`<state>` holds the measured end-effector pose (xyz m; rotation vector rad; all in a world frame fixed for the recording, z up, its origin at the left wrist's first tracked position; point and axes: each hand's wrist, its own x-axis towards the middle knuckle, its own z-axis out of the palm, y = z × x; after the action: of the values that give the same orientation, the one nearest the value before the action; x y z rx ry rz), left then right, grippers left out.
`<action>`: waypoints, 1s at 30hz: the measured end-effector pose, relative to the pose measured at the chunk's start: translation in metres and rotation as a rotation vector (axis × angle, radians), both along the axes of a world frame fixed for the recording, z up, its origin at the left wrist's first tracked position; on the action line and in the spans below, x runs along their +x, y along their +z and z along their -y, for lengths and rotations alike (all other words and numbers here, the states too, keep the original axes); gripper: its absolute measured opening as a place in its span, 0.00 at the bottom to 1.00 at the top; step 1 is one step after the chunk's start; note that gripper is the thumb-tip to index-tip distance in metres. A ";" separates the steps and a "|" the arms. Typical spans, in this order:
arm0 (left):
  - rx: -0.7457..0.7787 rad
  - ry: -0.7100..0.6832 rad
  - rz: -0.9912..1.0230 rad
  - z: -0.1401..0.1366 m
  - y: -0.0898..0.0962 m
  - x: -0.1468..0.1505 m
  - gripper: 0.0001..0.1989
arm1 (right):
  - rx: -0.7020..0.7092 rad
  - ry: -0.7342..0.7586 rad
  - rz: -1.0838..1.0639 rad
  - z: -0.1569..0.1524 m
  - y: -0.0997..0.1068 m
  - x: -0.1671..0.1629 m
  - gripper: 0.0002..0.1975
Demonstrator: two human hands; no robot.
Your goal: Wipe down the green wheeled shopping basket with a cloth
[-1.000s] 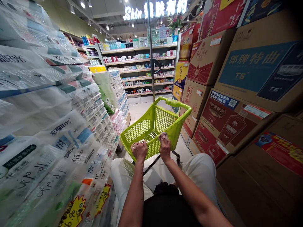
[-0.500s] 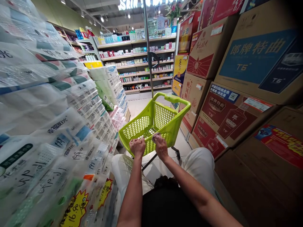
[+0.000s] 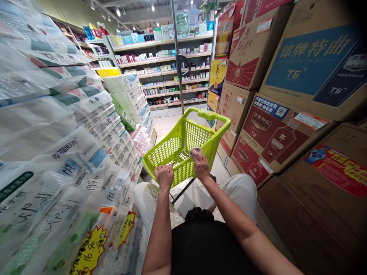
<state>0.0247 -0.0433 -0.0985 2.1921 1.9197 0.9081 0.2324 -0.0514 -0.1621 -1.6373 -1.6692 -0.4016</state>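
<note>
Stack, left side: white paper packs in clear plastic wrap (image 3: 54,149), handwritten prices.

Stack, right side: printed brown cardboard cartons (image 3: 315,65) with blue and red panels.

Cart, one: lime-green perforated plastic shopping cart (image 3: 183,164) on a dark metal frame; stands upright on the pale tiled floor, between the stacks and directly before the seated or squatting person.

Hand, left (image 3: 164,176): at the near rim of the cart, toward its left end; fingers curled over the rim, apparently gripping.

Hand, right (image 3: 201,167): farther along the same rim; fingers pressed together, pinching a cloth.

Cloth, one: small, crumpled, pale pinkish-grey (image 3: 196,153); under the right fingertips, at the rim; firm contact cannot be told.

Step in hand, as judged: wiping the rim. Next move calls for a steady left hold and the cloth pressed flat along the plastic.
</note>
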 end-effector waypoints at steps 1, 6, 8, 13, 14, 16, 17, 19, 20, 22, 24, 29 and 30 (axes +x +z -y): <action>0.018 0.017 0.004 -0.001 0.003 -0.009 0.22 | -0.027 0.062 0.032 0.000 0.001 -0.006 0.33; -0.085 0.063 0.084 -0.008 0.000 -0.046 0.22 | -0.147 0.028 -0.001 -0.009 0.023 0.005 0.32; -0.143 0.043 0.140 -0.009 -0.009 -0.046 0.25 | -0.182 -0.078 -0.049 -0.011 0.032 0.006 0.30; -0.151 0.018 0.282 -0.010 -0.025 -0.039 0.34 | -0.267 0.169 0.109 0.008 0.030 -0.039 0.35; -0.158 0.001 0.306 -0.011 -0.026 -0.039 0.36 | -0.279 0.233 0.155 0.010 0.029 -0.044 0.35; -0.155 -0.013 0.343 -0.011 -0.027 -0.040 0.37 | -0.309 0.240 0.174 0.009 0.031 -0.038 0.34; -0.144 -0.012 0.360 -0.011 -0.028 -0.040 0.38 | -0.322 0.182 0.143 0.006 0.034 -0.031 0.33; -0.119 -0.010 0.395 -0.010 -0.029 -0.038 0.39 | -0.304 0.045 0.058 -0.002 0.039 -0.015 0.30; -0.110 -0.012 0.406 -0.009 -0.030 -0.036 0.40 | -0.283 -0.003 0.014 -0.005 0.040 -0.012 0.29; -0.103 -0.023 0.409 -0.008 -0.032 -0.030 0.41 | -0.224 -0.039 -0.058 -0.006 0.036 -0.021 0.28; -0.112 -0.053 0.404 -0.008 -0.033 -0.027 0.41 | -0.164 0.026 -0.071 0.001 0.026 -0.044 0.28; -0.132 -0.184 0.459 -0.007 -0.034 -0.038 0.41 | -0.127 0.263 0.055 0.010 0.010 -0.063 0.29; -0.127 -0.186 0.500 -0.007 -0.034 -0.041 0.42 | -0.135 0.210 0.027 0.006 0.011 -0.055 0.29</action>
<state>-0.0163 -0.0361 -0.1328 1.8116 1.4727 1.1309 0.1779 -0.0574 -0.1506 -1.5364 -1.9019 -0.2113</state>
